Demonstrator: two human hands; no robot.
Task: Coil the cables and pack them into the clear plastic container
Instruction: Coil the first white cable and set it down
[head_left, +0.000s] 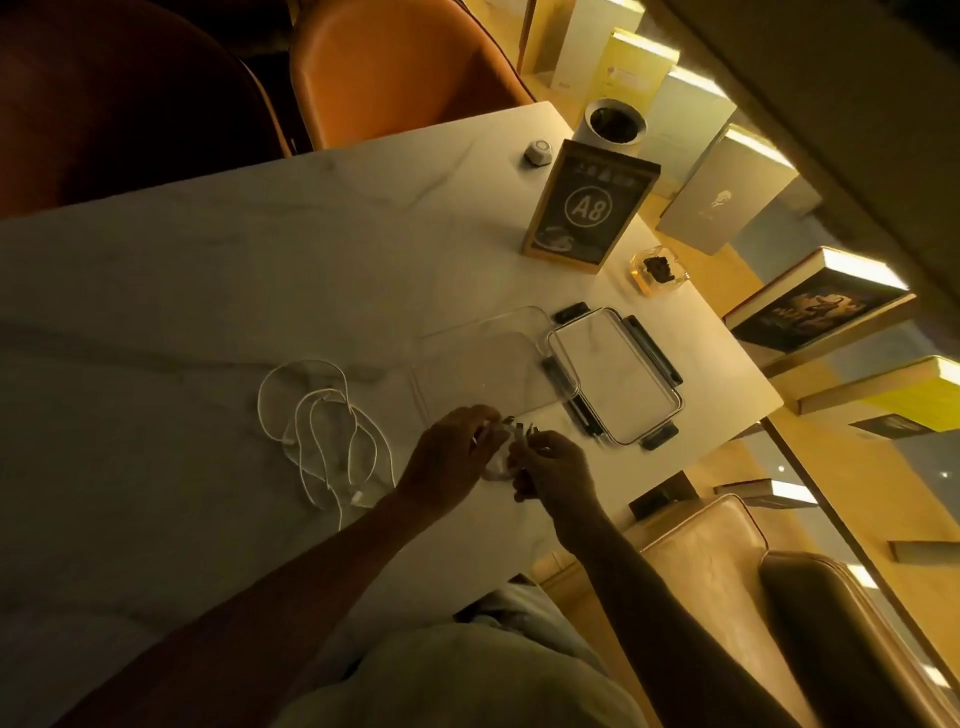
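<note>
A loose white cable (322, 426) lies in tangled loops on the pale table, left of my hands. My left hand (452, 452) and my right hand (556, 467) meet near the table's front edge, both closed on a small coiled white cable (500, 470) held between them. Just beyond my hands lies the clear plastic container (478, 358), open and nothing visible inside. Its lid (613, 376), with dark clips on its sides, rests flat on the table to the right of the container.
A wooden "A8" table sign (589, 208), a white cup (615, 124), a small white round object (535, 153) and a glass ashtray (657, 270) stand at the far right. Two chairs (400, 67) are across the table; shelves with books (810, 312) run along the right.
</note>
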